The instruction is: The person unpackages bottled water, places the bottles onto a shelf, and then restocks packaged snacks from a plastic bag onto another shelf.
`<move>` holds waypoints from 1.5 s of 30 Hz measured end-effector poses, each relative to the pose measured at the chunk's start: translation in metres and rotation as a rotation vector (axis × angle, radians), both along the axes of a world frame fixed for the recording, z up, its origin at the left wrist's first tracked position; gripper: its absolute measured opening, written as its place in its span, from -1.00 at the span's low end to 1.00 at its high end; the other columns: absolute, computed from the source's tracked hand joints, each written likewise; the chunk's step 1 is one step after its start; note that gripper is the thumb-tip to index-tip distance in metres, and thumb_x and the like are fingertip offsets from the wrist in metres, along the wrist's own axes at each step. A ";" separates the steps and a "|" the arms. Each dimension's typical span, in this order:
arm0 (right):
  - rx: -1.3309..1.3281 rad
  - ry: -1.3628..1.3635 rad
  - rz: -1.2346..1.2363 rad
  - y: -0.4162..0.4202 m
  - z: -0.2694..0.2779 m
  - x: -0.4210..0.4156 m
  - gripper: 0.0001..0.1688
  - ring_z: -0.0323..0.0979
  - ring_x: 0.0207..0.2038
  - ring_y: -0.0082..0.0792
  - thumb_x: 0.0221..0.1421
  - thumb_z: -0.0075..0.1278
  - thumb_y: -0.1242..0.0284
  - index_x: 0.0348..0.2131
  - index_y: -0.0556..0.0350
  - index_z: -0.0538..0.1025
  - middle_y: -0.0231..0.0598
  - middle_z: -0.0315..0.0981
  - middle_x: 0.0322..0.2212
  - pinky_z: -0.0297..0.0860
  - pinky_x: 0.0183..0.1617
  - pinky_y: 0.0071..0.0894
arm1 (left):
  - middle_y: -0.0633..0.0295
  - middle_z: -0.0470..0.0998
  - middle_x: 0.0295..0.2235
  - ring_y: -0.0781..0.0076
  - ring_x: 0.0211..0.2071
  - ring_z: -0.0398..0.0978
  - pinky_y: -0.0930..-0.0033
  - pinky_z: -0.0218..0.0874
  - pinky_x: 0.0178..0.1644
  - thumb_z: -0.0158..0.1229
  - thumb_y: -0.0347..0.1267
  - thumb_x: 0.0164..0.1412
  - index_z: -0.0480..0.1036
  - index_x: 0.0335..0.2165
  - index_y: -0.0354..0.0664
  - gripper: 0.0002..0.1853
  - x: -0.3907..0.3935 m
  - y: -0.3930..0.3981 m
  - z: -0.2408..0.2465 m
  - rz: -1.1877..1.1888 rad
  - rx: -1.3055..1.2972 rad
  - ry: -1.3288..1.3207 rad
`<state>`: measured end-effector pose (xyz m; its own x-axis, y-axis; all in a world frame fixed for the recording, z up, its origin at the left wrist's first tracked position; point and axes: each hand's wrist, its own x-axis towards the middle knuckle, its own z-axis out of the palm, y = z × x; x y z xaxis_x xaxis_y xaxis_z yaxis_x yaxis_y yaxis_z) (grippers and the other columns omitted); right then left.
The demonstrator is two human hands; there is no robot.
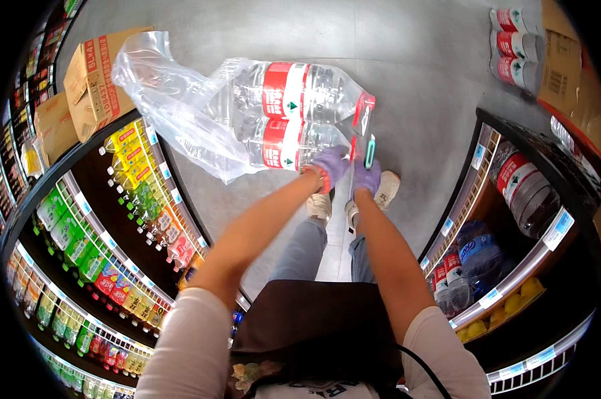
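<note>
Two large clear water bottles with red and white labels lie side by side on the grey floor, the far bottle and the near bottle. Loose clear plastic film surrounds them and trails off to the left. My left hand, in a purple glove, grips the near bottle at its shoulder, beside the red cap end. A teal box cutter stands out from my gloved right hand, just right of the bottle caps. Fingers hide the near bottle's neck, so its exact contact with the film is unclear.
A drinks shelf curves along the left, with cardboard boxes on top. Another shelf on the right holds large water bottles and yellow items. More wrapped bottles stand far right beside a carton. My shoes are close below my hands.
</note>
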<state>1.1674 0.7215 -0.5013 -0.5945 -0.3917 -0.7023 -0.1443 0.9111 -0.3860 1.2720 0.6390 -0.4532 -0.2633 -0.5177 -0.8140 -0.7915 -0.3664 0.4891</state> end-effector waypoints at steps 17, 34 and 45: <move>0.115 -0.054 0.220 0.018 -0.073 -0.026 -0.67 0.42 -0.43 -0.04 -0.08 -0.03 0.24 -0.48 0.17 0.48 0.02 0.44 -0.55 0.30 -0.34 -0.19 | 0.13 0.47 -0.52 0.35 -0.47 0.45 0.30 0.27 -0.35 -0.07 -0.35 0.10 0.41 -0.41 -0.24 -0.81 -0.003 0.026 -0.026 0.532 0.356 -0.004; 0.234 -0.972 -0.125 0.057 0.132 -0.045 -0.54 0.31 -0.55 -0.46 -0.04 0.00 0.07 -0.30 0.05 0.47 -0.30 0.43 -0.49 0.23 -0.52 -0.44 | 0.37 0.33 -0.55 0.60 -0.51 0.21 0.52 0.08 -0.44 -0.04 -0.32 0.11 0.39 -0.47 -0.25 -0.80 0.066 0.029 0.210 0.538 0.316 -0.009; -0.100 -0.399 -0.758 0.129 0.216 -0.081 -0.62 0.12 -0.78 -0.57 0.01 -0.06 0.13 -0.45 0.09 0.42 -0.32 0.34 -0.67 0.10 -0.74 -0.53 | 0.37 0.43 -0.56 0.70 -0.66 0.21 0.63 0.00 -0.61 0.02 -0.18 0.08 0.41 -0.33 -0.18 -0.70 -0.045 0.077 0.250 0.510 0.490 0.437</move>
<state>1.0864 0.8506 -0.2857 -0.4364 -0.0603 -0.8977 0.6523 0.6660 -0.3618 1.2271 0.7158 -0.2036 -0.4367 -0.2728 -0.8573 -0.2467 -0.8801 0.4057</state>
